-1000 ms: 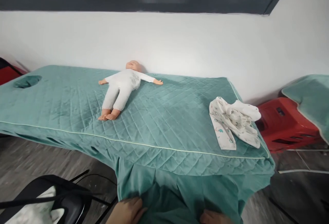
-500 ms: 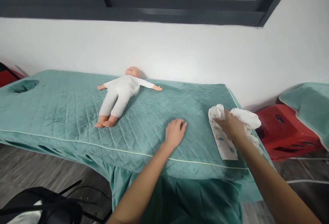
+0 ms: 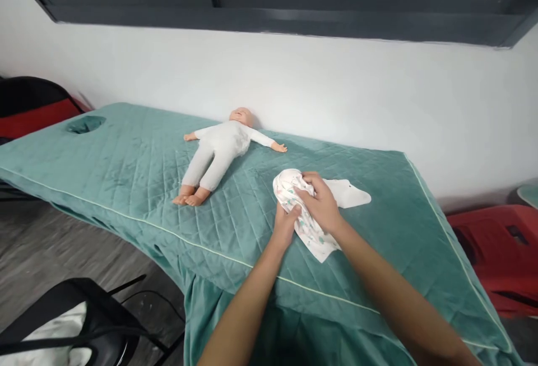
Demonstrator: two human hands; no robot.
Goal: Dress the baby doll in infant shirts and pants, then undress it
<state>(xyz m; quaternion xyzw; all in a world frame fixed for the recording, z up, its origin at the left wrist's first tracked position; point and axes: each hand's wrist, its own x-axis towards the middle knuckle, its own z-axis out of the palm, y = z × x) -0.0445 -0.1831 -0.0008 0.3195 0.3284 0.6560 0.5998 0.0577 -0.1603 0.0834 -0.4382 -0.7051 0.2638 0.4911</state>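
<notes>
A bunched white baby garment [image 3: 313, 234] with a small coloured print is held between my two hands above the green quilted bed. My left hand [image 3: 286, 223] grips its near left side, thumb on top and the other fingers hidden beneath the cloth. From the right, my right hand [image 3: 323, 202] has its fingers closed on the upper part. A plain white piece of cloth [image 3: 348, 193] sticks out past my right hand; whether it belongs to the garment I cannot tell. To the left, a baby doll [image 3: 221, 147] in white lies on its back with arms spread.
The green bed [image 3: 138, 175] runs along a white wall under a barred window [image 3: 294, 4]. It has a face hole [image 3: 86, 125] at the left. A black chair [image 3: 79, 293] with white cloth stands front left, a red plastic stool [image 3: 500, 242] at the right.
My right hand has brought the garment leftward from the bed's right end to the middle. My left hand, resting on the bed before, now grips it too. The view has shifted right.
</notes>
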